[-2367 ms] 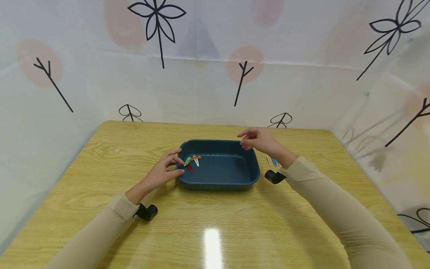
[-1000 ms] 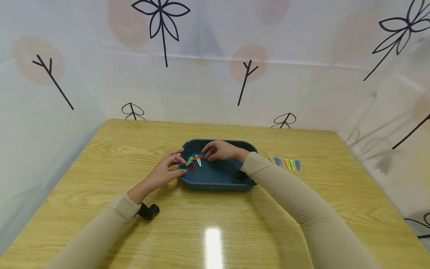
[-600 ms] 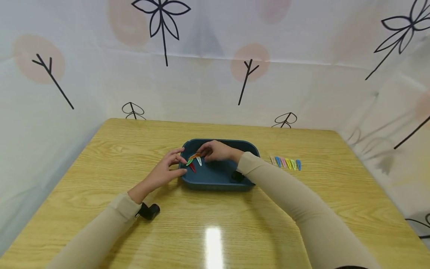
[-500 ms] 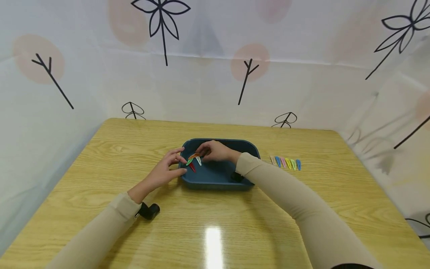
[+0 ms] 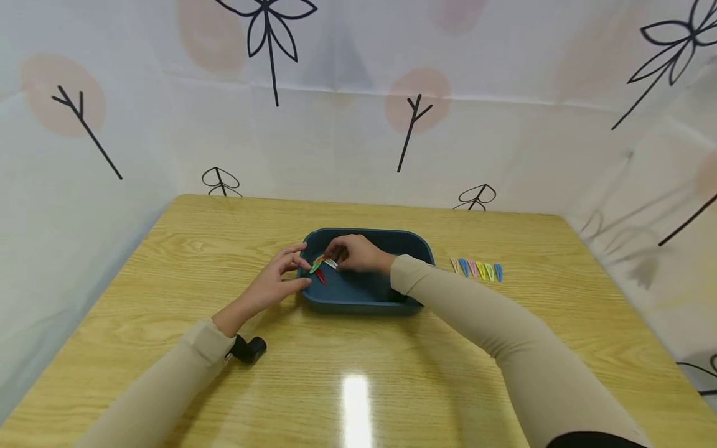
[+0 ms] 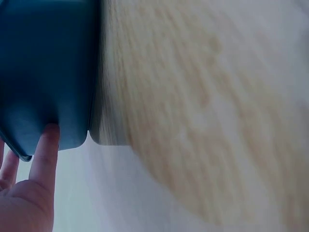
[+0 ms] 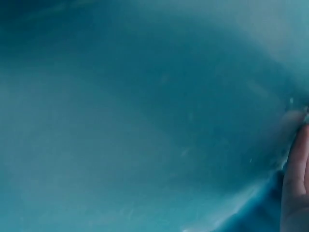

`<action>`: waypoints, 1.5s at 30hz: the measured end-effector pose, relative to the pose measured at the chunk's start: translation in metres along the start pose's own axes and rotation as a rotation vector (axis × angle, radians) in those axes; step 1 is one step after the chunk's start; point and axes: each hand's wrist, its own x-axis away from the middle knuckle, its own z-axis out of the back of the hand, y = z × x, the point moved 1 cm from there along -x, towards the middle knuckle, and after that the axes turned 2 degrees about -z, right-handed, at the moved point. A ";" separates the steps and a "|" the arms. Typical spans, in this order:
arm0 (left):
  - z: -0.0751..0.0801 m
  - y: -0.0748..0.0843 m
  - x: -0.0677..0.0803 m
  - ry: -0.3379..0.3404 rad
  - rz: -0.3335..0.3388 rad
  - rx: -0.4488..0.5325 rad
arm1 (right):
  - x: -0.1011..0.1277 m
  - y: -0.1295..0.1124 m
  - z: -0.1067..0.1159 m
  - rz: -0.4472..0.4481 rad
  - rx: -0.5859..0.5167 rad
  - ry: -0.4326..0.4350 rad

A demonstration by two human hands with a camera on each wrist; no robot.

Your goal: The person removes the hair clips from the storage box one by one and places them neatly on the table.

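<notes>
In the head view, a dark blue tray (image 5: 366, 307) stands on the wooden table. My left hand (image 5: 270, 286) rests at its left end with fingers spread, some over the rim. In the left wrist view, one straight finger (image 6: 44, 159) lies against the tray wall. Inside lie a green hair clip (image 5: 315, 268), a red hair clip (image 5: 320, 277), a white hair clip (image 5: 331, 264) and an orange hair clip (image 5: 320, 258). My right hand (image 5: 358, 254) reaches into the tray, its curled fingertips at the orange clip's end, seemingly pinching it. The right wrist view is mostly blurred blue.
To the right of the tray, a row of several hair clips (image 5: 476, 270) in beige, blue, pink, yellow and green lies on the table (image 5: 302, 373). A white cloth with plant drawings (image 5: 336, 143) hangs behind and beside the table.
My right hand has come from the tray's right rim to the clips at its left. The orange clip has shifted left with the fingertips, and the white clip has turned. My left hand stays put.
</notes>
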 end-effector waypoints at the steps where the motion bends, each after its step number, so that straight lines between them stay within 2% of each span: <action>1: 0.000 0.000 0.000 0.000 -0.001 -0.001 | 0.001 0.000 0.002 -0.006 0.004 -0.020; 9: -0.001 0.001 -0.002 -0.003 -0.011 -0.003 | 0.009 -0.007 0.016 -0.006 0.017 -0.201; 14: -0.002 0.004 -0.002 -0.010 -0.010 -0.004 | 0.013 -0.009 0.023 0.009 -0.026 -0.233; 27: 0.000 0.003 0.001 -0.008 0.002 -0.014 | 0.032 -0.026 0.051 -0.036 -0.264 -0.089; 38: -0.001 0.004 0.002 -0.008 0.004 -0.006 | 0.056 -0.038 0.065 -0.051 -0.308 0.051; 45: -0.002 0.006 0.003 -0.012 0.014 -0.024 | 0.078 -0.037 0.073 -0.103 -0.337 0.157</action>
